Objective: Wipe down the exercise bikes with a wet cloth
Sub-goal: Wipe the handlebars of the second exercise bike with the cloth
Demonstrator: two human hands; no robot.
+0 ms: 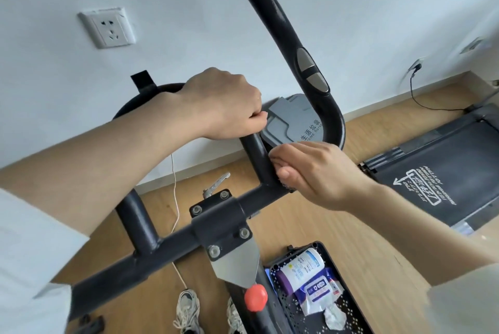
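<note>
The exercise bike's black handlebar (280, 31) fills the middle of the head view, its right horn rising toward the wall. My left hand (224, 106) is closed around the curved front loop of the bar. My right hand (313, 174) presses against the short upright tube (256, 155) just above the crossbar, fingers pinched on a thin white wet cloth (283, 147) whose edge shows at the fingertips. Most of the cloth is hidden under that hand. A red knob (255, 298) sits on the stem below.
A black perforated basket (348, 304) on the floor holds a wipes canister (302, 268), a wipes pack and a crumpled wipe. A grey bin lid (291, 120) lies behind the bar. A treadmill (442, 171) stands at right. A white cable and my shoes are below.
</note>
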